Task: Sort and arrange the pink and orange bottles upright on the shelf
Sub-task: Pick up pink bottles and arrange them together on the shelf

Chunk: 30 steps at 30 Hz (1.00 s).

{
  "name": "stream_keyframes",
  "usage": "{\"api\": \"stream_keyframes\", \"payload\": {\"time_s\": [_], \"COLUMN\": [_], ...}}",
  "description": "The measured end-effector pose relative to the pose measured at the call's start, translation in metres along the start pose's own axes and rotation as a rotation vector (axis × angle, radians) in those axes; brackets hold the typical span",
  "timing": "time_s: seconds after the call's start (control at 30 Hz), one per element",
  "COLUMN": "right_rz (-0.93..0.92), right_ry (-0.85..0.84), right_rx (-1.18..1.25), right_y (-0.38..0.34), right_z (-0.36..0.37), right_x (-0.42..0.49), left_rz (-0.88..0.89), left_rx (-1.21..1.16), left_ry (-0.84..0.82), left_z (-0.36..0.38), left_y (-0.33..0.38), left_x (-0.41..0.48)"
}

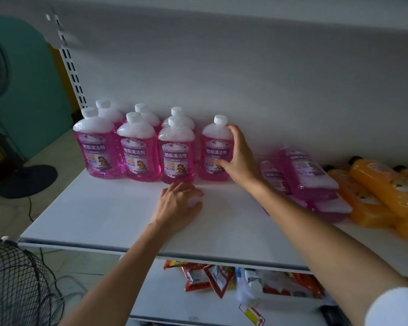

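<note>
Gripping upright, cap-up pink plastic bottle (214, 149) labelled 地板清洁剂 in right hand (239, 158); resting left hand (177, 203), loosely curled and empty, on white shelf (92, 215).

The right hand (236, 158) holds one upright pink bottle (216, 149) from its right side, with the thumb on the label and the fingers around the shoulder. Left of it, six standing bottles (137, 147), also pink, are in two rows at the far left of the white shelf (99, 215). The left hand (178, 203) rests on the shelf just in front of them, fingers loosely bent, holding nothing. On the right, more pink ones form a lying pile (304, 175), and orange bottles (382, 187) lie against it. On the lower shelf (170, 302) are red snack packets (207, 276). A fan (14, 283) stands near left.
</note>
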State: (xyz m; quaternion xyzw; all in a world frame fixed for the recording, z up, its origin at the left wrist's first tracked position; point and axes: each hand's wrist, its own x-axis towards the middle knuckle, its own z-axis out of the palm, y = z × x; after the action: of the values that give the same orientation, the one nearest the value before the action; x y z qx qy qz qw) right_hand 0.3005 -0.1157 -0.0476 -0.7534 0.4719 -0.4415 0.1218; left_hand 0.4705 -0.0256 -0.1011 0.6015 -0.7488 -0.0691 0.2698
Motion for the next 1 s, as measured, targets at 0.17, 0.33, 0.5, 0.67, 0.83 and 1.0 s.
{"api": "stream_keyframes", "payload": {"time_s": [0.17,0.33,0.5,0.67,0.83,1.0], "right_rz": [0.006,-0.032,-0.039,0.04,0.027,0.127], "right_ry": [0.004,0.033,-0.068,-0.238,-0.279,-0.236], "right_rx": [-0.073,-0.226,-0.335,-0.373,-0.317,-0.236], "right_y": [0.002,0.004,0.003,-0.003,0.011,0.044], "right_z": [0.007,0.012,-0.001,-0.028,-0.074,-0.132], "right_x": [0.014,0.021,0.027,0.04,0.043,0.04], "left_rz": [-0.015,-0.037,-0.043,-0.042,-0.078,-0.139], "left_rx": [-0.023,-0.04,-0.018,0.014,-0.185,-0.355], "left_ry": [-0.006,-0.004,-0.013,-0.013,0.002,0.011], "left_z": [-0.003,-0.006,-0.008,-0.006,0.001,0.012], "left_y": [0.003,0.004,0.008,0.019,0.064,0.122], "left_x": [0.002,0.003,0.003,0.002,0.022,0.051]}}
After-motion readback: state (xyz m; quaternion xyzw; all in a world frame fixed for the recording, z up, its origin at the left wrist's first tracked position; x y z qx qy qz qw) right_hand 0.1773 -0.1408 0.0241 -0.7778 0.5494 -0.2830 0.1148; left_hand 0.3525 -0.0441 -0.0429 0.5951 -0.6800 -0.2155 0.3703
